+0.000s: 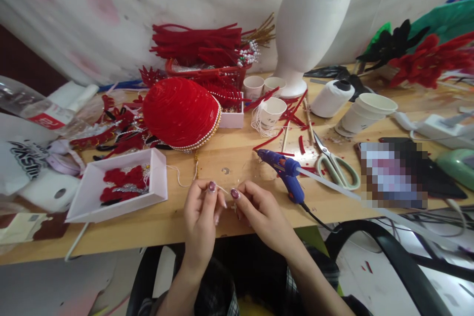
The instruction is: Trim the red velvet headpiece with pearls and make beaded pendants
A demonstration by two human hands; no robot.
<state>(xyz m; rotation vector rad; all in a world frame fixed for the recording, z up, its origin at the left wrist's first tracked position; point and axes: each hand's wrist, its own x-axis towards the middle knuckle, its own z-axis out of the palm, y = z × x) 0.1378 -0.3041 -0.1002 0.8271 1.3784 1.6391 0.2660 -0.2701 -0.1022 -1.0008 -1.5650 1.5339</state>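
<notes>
A thin white thread is stretched between my two hands over the table's front edge. My left hand pinches one end between thumb and index finger. Close to it on the right, my right hand is closed on the other side of the thread. A small pale piece hangs between the hands, too small to make out. Beyond them on the left sits a red dome-shaped cap with a beaded rim; a beaded string trails from it. To the right of my right hand lies a blue glue gun.
A white box with red pieces stands at left. Scissors, paper cups, a thread spool and a phone are at right. Behind stand a white foam head and a red basket with red stems.
</notes>
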